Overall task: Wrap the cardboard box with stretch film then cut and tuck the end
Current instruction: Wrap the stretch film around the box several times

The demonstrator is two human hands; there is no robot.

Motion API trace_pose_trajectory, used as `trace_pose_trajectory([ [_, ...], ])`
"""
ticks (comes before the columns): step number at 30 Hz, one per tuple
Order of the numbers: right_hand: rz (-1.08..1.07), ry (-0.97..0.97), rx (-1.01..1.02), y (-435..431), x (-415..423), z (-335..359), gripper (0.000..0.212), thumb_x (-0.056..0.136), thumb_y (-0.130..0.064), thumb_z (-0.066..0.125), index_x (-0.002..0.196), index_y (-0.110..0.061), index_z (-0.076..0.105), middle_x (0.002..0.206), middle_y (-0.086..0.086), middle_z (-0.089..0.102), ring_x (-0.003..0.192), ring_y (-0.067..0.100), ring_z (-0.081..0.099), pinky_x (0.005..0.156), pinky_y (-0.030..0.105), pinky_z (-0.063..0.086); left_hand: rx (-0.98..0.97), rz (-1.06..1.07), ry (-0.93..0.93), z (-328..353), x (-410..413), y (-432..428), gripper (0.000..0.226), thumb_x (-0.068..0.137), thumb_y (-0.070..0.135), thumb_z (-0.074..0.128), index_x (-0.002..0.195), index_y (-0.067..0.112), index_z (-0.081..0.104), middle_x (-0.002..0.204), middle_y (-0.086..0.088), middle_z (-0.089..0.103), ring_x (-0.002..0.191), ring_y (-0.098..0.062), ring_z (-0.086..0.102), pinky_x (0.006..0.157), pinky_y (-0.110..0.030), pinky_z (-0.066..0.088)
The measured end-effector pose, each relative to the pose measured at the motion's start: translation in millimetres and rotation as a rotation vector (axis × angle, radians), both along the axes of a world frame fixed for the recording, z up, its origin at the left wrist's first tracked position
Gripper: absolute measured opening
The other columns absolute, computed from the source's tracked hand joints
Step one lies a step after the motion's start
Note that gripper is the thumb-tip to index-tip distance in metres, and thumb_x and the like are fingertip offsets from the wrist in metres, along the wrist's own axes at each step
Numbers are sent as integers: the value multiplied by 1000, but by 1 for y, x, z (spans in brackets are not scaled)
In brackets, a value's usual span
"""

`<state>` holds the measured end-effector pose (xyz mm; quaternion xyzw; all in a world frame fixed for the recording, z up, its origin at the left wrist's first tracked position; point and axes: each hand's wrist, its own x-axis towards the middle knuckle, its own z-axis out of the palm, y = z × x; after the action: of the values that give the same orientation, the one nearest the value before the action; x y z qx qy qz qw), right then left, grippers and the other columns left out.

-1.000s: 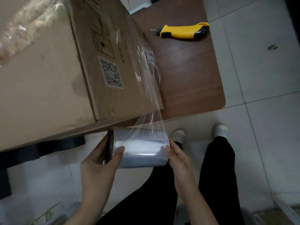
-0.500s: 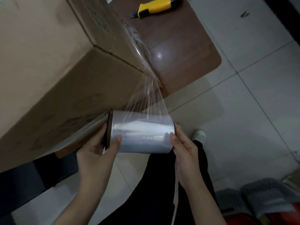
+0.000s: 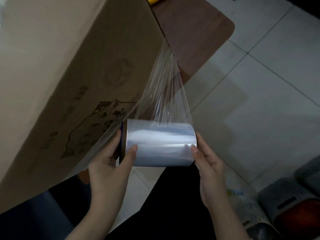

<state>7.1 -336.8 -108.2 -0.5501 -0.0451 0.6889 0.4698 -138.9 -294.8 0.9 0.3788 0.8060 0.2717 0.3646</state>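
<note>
Cardboard box [image 3: 69, 66]: fills the upper left and stands on the table; matte brown corrugated board with sharp straight edges. The face toward the camera carries a faded line drawing, where a second ago the QR-label side was in view.
Table [image 3: 195, 32]: dark reddish wood-grain top with a rounded corner, bare beyond the box.
Stretch film [image 3: 166, 87]: clear and glossy, pulled into fine lengthwise creases. It fans from the box's corner edge down to the roll, so the band has now turned the corner onto the next face.
Film roll [image 3: 161, 142]: a smooth, silvery cylinder on a dark core, held level just beside the box's lower edge.
Left hand [image 3: 107, 167]: clamped on the roll's left end, thumb on the film.
Right hand [image 3: 209, 167]: clamped on the right end, thumb on the rim.
Utility knife [image 3: 154, 0]: a yellow sliver at the top edge, untouched.
Stage (judged): wrapping is underway; the cut and tuck are not yet due.
</note>
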Motion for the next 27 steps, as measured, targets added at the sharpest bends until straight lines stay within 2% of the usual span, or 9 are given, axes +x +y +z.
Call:
trace_pose_trajectory([
  [3, -26, 9, 33, -20, -7, 5, 75, 59, -53, 79, 124, -21, 62, 120, -14, 68, 117, 6, 59, 98, 20, 46, 20, -39, 8, 1, -11, -25, 47, 79, 12, 68, 124, 22, 57, 126, 9, 61, 118, 1, 55, 104, -19, 38],
  [5, -44, 7, 43, -36, -16, 9, 83, 58, -57, 78, 128, -17, 59, 122, -14, 67, 117, 3, 59, 93, 15, 46, 33, -88, 20, 1, -21, -41, 56, 75, 22, 68, 128, 16, 56, 129, 11, 59, 120, 3, 53, 104, -15, 36],
  [7, -80, 19, 28, -52, -27, 11, 91, 55, -59, 79, 130, -13, 57, 123, -12, 67, 117, 2, 59, 90, 13, 46, 28, -121, 10, 1, -33, -54, 62, 72, 26, 68, 131, 14, 54, 131, 14, 56, 121, 6, 50, 102, -9, 35],
  [12, -185, -5, 21, -90, -68, 17, 95, 48, -62, 80, 127, -15, 58, 116, -15, 69, 109, -1, 63, 85, 12, 49, -2, -186, -75, -1, -76, -78, 65, 69, 25, 70, 132, 15, 54, 134, 9, 56, 125, -3, 51, 107, -23, 37],
  [15, -246, -7, 37, -109, -100, 19, 75, 66, -47, 74, 131, -14, 55, 119, -16, 68, 114, 0, 60, 87, 11, 47, -45, -219, -97, 2, -107, -90, 65, 69, 25, 71, 131, 20, 53, 133, 9, 57, 123, -4, 53, 108, -33, 40],
  [18, -277, 9, 36, -128, -136, 21, 60, 75, -28, 74, 131, -15, 56, 125, -8, 66, 121, 7, 57, 101, 19, 44, -71, -239, -115, 9, -134, -96, 66, 70, 26, 72, 133, 22, 53, 132, 7, 59, 122, -9, 54, 106, -50, 41],
  [21, -319, 65, 21, -143, -172, 23, 87, 59, -52, 81, 133, -14, 54, 131, -2, 63, 126, 13, 54, 105, 25, 41, -69, -279, -92, 18, -153, -102, 64, 69, 23, 70, 131, 29, 52, 130, 9, 59, 121, -11, 55, 107, -46, 40],
  [24, -364, 106, 26, -151, -197, 23, 94, 57, -53, 81, 135, -10, 51, 131, -5, 62, 126, 10, 53, 101, 20, 43, -71, -301, -53, 18, -171, -113, 59, 71, 24, 71, 126, 38, 54, 127, 7, 62, 123, -28, 52, 105, -52, 40],
  [27, -368, 99, 50, -165, -214, 15, 63, 75, -31, 72, 133, -17, 53, 131, -5, 62, 126, 10, 53, 107, 24, 39, -37, -367, -21, 16, -193, -125, 55, 71, 42, 79, 121, 46, 56, 122, 23, 63, 126, -3, 50, 116, -48, 22],
])
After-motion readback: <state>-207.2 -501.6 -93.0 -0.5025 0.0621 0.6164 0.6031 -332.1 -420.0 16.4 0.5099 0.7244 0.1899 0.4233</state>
